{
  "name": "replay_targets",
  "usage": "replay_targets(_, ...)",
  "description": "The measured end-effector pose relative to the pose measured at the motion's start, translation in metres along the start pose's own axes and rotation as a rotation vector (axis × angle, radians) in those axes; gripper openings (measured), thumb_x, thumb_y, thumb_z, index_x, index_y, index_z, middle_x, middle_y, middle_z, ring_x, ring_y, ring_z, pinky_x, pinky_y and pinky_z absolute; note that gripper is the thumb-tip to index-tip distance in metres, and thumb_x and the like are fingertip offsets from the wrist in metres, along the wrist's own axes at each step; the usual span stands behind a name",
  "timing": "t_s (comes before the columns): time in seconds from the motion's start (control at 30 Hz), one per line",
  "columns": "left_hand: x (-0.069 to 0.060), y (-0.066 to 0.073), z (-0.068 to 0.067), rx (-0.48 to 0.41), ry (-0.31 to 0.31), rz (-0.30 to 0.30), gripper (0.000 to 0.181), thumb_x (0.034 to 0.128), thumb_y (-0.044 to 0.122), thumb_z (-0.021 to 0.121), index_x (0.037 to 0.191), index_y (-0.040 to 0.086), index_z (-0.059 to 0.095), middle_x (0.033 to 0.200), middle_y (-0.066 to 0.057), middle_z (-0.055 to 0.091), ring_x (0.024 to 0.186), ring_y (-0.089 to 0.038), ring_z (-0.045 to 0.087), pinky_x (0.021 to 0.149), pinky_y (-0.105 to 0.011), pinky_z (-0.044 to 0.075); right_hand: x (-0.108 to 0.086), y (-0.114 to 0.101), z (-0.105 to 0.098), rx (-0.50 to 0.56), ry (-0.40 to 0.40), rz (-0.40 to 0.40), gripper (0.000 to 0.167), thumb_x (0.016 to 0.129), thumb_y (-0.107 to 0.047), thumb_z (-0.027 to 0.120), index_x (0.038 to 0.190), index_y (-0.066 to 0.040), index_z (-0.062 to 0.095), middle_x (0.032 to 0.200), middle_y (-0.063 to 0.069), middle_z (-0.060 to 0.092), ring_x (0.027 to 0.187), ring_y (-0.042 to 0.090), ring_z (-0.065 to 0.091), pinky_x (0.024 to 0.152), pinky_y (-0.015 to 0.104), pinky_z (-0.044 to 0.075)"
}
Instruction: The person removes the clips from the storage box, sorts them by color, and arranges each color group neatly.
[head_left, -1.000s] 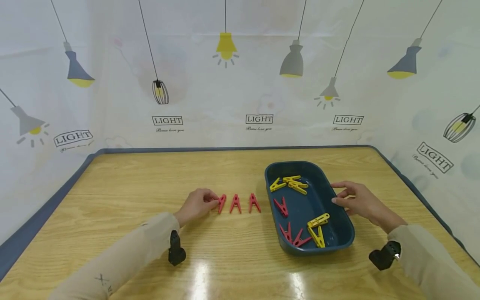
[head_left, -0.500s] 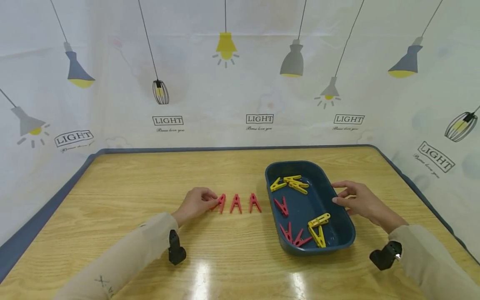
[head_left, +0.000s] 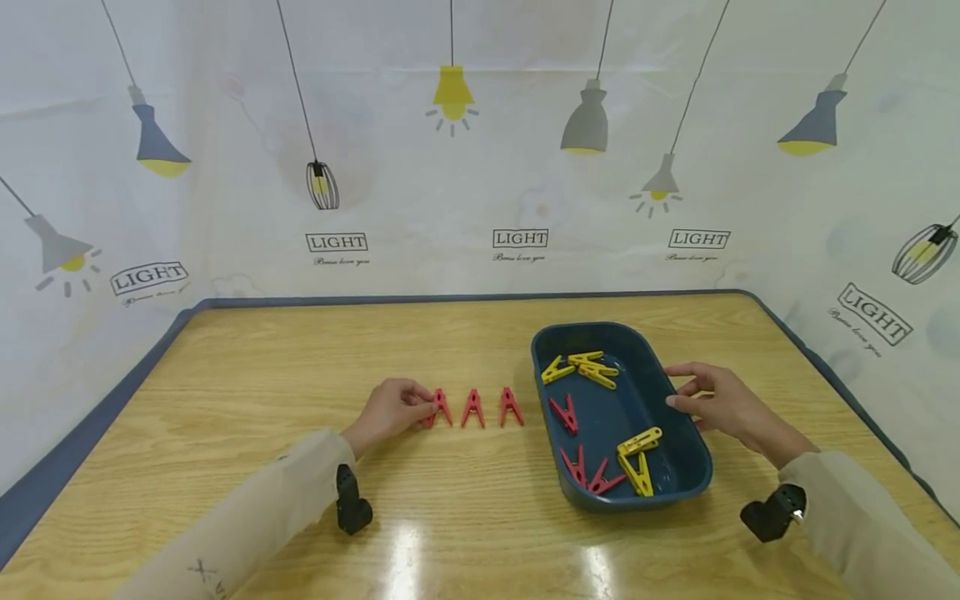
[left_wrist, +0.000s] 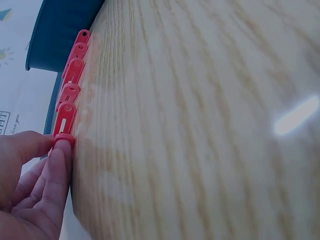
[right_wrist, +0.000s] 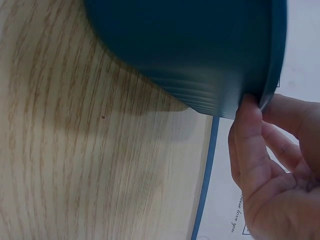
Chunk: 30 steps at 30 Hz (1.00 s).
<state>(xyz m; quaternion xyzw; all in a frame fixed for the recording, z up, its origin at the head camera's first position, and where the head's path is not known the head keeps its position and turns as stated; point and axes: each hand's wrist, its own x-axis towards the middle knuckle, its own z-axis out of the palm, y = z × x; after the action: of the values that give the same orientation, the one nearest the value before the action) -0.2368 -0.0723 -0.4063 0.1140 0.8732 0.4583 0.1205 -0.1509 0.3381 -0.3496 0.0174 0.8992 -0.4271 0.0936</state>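
Note:
My left hand [head_left: 393,410] pinches a red clothespin [head_left: 440,406] by its left leg, thumb against fingertips, as the left wrist view also shows. That clothespin is the left end of a row on the table, legs spread towards me. Beside it are a second red clothespin [head_left: 473,407] and a third red clothespin [head_left: 511,406], set apart from each other. My right hand [head_left: 720,404] holds the right rim of a dark blue bin [head_left: 693,454]; in the right wrist view its fingertips [right_wrist: 248,112] press the outer wall under the lip. The thumb tip is partly hidden.
Inside the bin lie several yellow clothespins [head_left: 596,375] at the far end and near end, and several red clothespins [head_left: 564,414] along its left side. The wooden table [head_left: 285,367] meets a printed cloth backdrop [head_left: 420,192] at its back edge.
The left-end clothespin has turned so its two legs now face me more squarely, and it sits slightly further left. My right hand and the bin look unchanged.

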Motion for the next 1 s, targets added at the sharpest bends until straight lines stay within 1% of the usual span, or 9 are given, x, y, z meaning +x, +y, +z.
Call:
replay_targets(0.13,-0.001,0.0,0.001,-0.027,0.0,-0.014,0.013,0.0795,0.008,0.065,0.09,0.001,0.064,0.069,-0.005,0.06,0.055,-0.013,0.058,0.053,-0.027,0.049,-0.001,0.0,0.0,-0.001,0.002,-0.003,0.053,0.088,-0.015,0.056,0.132,0.004,0.034,0.096,0.016,0.053,0.078,0.021,0.055,0.064,0.035,0.051)
replay_targets(0.23,-0.001,-0.001,0.001,-0.037,-0.003,-0.012,0.013,0.0796,0.008,0.065,0.09,0.0,0.064,0.07,-0.005,0.06,0.055,-0.013,0.058,0.053,-0.027,0.05,-0.001,0.0,0.0,-0.009,0.005,-0.003,0.053,0.088,-0.015,0.056,0.132,0.004,0.034,0.096,0.016,0.053,0.079,0.022,0.055,0.064,0.036,0.051)
replay_targets(0.5,-0.002,0.0,0.0,-0.019,-0.003,0.01,0.013,0.0792,0.008,0.065,0.089,0.0,0.064,0.069,-0.004,0.06,0.055,-0.013,0.058,0.053,-0.027,0.049,-0.001,0.001,0.001,-0.021,0.013,-0.005,0.053,0.088,-0.017,0.056,0.132,0.003,0.035,0.097,0.016,0.052,0.082,0.023,0.056,0.066,0.038,0.051)
replay_targets(0.63,-0.004,0.0,-0.003,-0.015,-0.021,0.026,0.014,0.0808,0.01,0.064,0.09,0.0,0.064,0.071,-0.004,0.061,0.058,-0.014,0.059,0.055,-0.027,0.049,-0.001,0.001,0.001,-0.012,0.011,-0.009,0.053,0.088,-0.017,0.056,0.132,0.003,0.035,0.096,0.016,0.052,0.081,0.022,0.056,0.065,0.038,0.051)
replay_targets(0.73,-0.005,0.0,-0.008,0.016,-0.03,0.065,0.016,0.0828,0.013,0.062,0.092,0.0,0.063,0.073,-0.005,0.061,0.06,-0.015,0.06,0.057,-0.028,0.049,0.0,0.001,0.001,-0.014,0.013,-0.016,0.053,0.088,-0.017,0.056,0.131,0.003,0.035,0.095,0.015,0.052,0.081,0.022,0.056,0.065,0.038,0.051)
replay_targets(0.83,-0.003,0.003,-0.013,0.065,-0.024,0.097,0.017,0.0835,0.016,0.061,0.093,0.002,0.063,0.073,-0.004,0.061,0.062,-0.015,0.059,0.059,-0.028,0.047,0.0,0.001,0.001,-0.016,0.015,-0.014,0.053,0.088,-0.017,0.056,0.132,0.003,0.035,0.095,0.015,0.053,0.081,0.022,0.056,0.065,0.038,0.051)
replay_targets(0.9,-0.001,0.006,-0.015,0.089,-0.023,0.11,0.017,0.0839,0.017,0.06,0.093,0.003,0.063,0.075,-0.003,0.061,0.065,-0.014,0.057,0.06,-0.028,0.046,-0.001,0.001,0.001,-0.017,0.015,-0.012,0.053,0.088,-0.017,0.056,0.132,0.003,0.035,0.095,0.015,0.053,0.081,0.022,0.056,0.066,0.038,0.051)
replay_targets(1.0,0.003,0.016,-0.017,0.106,-0.03,0.14,0.018,0.0842,0.019,0.06,0.094,0.004,0.064,0.077,-0.004,0.06,0.068,-0.014,0.056,0.061,-0.029,0.046,-0.001,0.002,0.001,-0.014,0.014,-0.011,0.053,0.088,-0.017,0.056,0.132,0.003,0.034,0.095,0.015,0.053,0.081,0.022,0.056,0.066,0.038,0.051)
